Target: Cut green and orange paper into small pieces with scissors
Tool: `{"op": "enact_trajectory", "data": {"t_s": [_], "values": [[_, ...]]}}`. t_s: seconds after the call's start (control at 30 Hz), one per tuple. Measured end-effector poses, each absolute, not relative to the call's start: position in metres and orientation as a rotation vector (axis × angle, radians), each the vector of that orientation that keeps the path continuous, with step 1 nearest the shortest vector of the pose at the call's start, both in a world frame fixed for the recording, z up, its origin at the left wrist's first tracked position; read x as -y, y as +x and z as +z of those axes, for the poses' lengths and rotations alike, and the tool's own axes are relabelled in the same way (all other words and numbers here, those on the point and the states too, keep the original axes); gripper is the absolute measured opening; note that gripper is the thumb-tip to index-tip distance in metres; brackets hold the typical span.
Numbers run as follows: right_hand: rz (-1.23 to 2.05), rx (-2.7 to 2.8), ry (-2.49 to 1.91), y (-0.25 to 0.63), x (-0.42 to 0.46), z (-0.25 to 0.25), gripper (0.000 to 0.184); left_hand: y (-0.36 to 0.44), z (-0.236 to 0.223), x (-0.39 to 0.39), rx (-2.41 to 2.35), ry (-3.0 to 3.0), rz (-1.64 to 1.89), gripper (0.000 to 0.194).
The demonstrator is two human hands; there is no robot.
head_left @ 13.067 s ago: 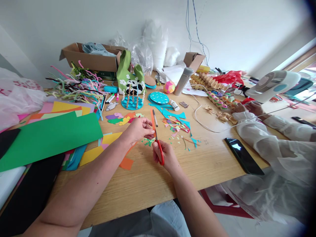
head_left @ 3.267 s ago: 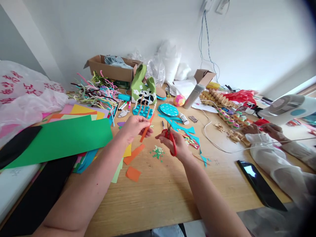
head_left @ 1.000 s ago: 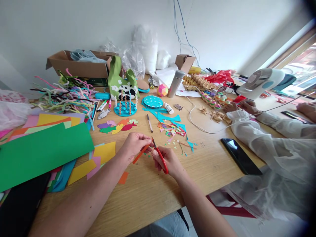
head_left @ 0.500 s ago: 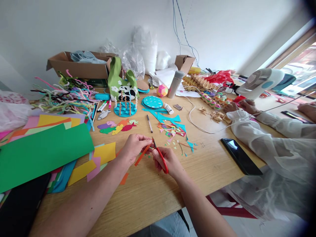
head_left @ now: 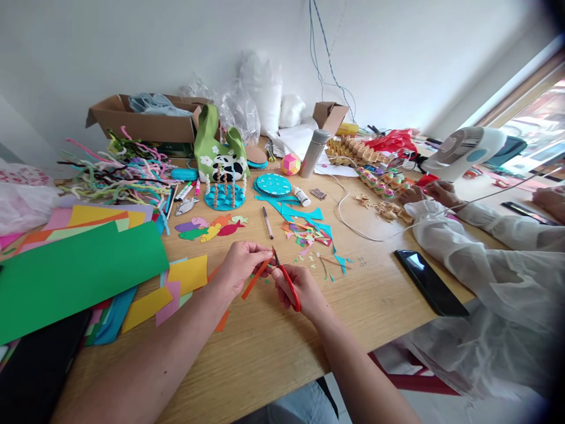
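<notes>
My left hand (head_left: 247, 263) is closed in a pinch on a piece of orange paper, whose narrow strip (head_left: 256, 280) hangs down below the fingers. Red-handled scissors (head_left: 290, 287) are in my right hand (head_left: 300, 288), their blades pointing up and meeting the paper at my left fingertips. Just beyond lie colourful paper fish (head_left: 209, 228) and a pen (head_left: 268, 222). Paper scraps (head_left: 306, 232) in several colours are heaped to the right of the pen. A small orange paper piece (head_left: 223, 321) rests on the table under my left forearm.
Coloured paper sheets (head_left: 79, 265) cover the table's left side. Fuzzy craft stems (head_left: 119, 171), a green panda bag (head_left: 223, 156) and a grey bottle (head_left: 314, 153) stand at the back. To the right are a phone (head_left: 430, 281), a white fan (head_left: 468, 150) and another person's sleeve (head_left: 441, 229).
The view has shifted very slightly. Both hands, the scissors and the orange paper hold nearly the same position.
</notes>
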State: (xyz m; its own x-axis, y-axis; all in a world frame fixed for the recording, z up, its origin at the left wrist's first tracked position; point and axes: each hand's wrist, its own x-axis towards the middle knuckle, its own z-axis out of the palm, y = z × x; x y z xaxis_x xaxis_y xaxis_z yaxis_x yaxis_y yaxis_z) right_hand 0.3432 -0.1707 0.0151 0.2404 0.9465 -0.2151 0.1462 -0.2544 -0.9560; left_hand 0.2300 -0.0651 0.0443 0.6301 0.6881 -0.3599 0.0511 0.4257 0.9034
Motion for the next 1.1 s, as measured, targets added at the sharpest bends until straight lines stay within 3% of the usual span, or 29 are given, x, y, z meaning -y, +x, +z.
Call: {"op": "enact_trajectory", "data": {"t_s": [0.5,1.1], "values": [[1.083,1.008,-1.627,0.3455,0.1709,0.0133,0.05,0.2312,0.0401,0.0639,-0.805,1.011,0.411,0.018],[1.07,0.939,-1.68,0.3448,0.1706,0.0165,0.053,0.2313,0.0354,0.0618,-0.766,0.988,0.407,0.013]]}}
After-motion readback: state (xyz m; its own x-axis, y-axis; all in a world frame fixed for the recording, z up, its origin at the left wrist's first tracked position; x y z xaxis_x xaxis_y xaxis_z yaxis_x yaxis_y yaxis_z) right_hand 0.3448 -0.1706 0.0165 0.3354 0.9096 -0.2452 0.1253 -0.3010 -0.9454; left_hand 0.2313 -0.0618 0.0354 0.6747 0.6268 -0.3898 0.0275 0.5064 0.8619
